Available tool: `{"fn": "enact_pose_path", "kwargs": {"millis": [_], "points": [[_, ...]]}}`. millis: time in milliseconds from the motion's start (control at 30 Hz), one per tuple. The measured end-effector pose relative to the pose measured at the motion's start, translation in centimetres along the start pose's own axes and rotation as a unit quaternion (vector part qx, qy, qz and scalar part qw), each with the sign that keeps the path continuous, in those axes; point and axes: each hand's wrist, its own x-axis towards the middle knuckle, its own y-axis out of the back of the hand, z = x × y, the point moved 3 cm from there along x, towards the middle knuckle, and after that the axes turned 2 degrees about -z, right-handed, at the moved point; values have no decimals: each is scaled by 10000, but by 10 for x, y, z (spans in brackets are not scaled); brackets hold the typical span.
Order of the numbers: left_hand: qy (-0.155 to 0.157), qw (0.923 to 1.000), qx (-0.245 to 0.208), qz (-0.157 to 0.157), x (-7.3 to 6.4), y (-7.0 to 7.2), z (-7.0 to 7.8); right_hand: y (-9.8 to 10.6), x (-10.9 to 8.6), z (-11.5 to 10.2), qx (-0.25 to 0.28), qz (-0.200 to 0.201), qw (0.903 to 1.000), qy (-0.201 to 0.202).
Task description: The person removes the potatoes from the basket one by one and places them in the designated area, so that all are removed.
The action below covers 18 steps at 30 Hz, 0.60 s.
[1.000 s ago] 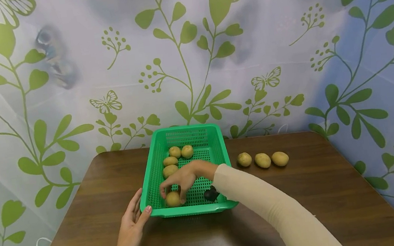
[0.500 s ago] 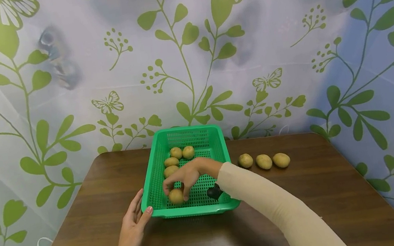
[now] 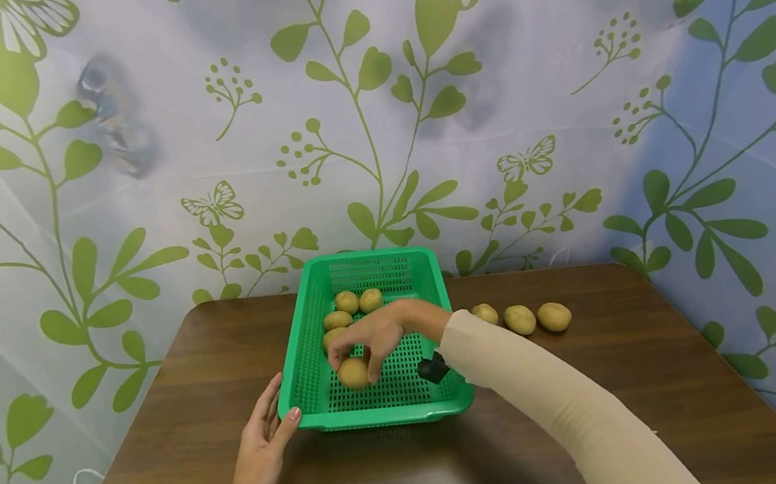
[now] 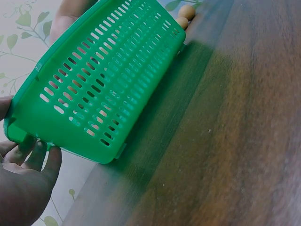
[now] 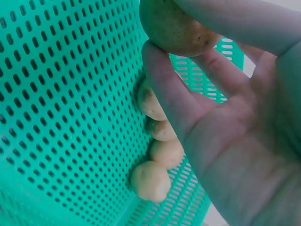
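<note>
In the head view a green plastic basket (image 3: 383,417) with slotted walls stands on the wooden table. My right hand (image 3: 380,332) reaches inside it and grips a potato (image 3: 354,375) between thumb and fingers. The right wrist view has that potato (image 5: 176,30) raised over the basket floor. Several other potatoes (image 5: 150,181) lie in a row along one wall below the hand. At the front left corner my left hand (image 3: 257,450) holds the basket rim, thumb on top. From the left wrist view its fingers (image 4: 52,162) curl under the rim.
Outside the basket, on the right, three potatoes sit in a line on the table (image 3: 180,403); the middle one (image 3: 521,320) is in full view, the nearest partly behind my sleeve (image 3: 551,393). A leaf-patterned curtain (image 3: 207,118) hangs behind the table.
My right hand has drawn the potato away from the basket's front left, slightly back and to the right. The left hand keeps its place on the rim.
</note>
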Motion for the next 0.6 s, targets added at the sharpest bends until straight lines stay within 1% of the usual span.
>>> {"fn": "enact_pose_path", "kwargs": {"millis": [200,367,600], "points": [[21,10000,-61,-41,0,-1,0,4,-12,-3,120,98,9999,-2],[-2,10000,-82,-52,0,-2,-1,7,-22,-4,28,193,9998,-22],[-71,9999,-83,-41,-1,-2,1,9,-34,-3,79,305,9995,-72]]}}
